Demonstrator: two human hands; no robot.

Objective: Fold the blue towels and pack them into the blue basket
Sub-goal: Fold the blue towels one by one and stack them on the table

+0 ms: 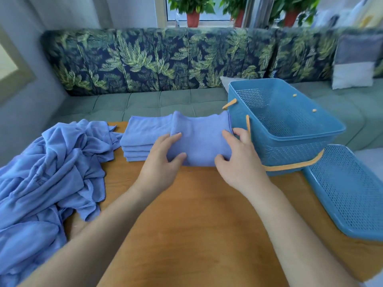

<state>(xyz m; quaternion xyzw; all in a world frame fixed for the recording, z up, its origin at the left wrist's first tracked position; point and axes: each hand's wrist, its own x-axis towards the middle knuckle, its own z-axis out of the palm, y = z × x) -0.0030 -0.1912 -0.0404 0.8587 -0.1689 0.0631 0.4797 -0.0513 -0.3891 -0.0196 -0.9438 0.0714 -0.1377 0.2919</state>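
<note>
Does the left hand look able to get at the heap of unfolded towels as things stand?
Probably yes, once it lets go: the left hand and right hand both hold the folded towel, but the heap of unfolded towels lies close on its left, with only bare table between.

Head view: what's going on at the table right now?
A person's left hand and right hand grip a folded blue cloth towel over the wooden table. A stack of folded blue towels sits left of it, a heap of unfolded blue towels further left. The blue perforated plastic basket on the right shows no towels inside.
</note>
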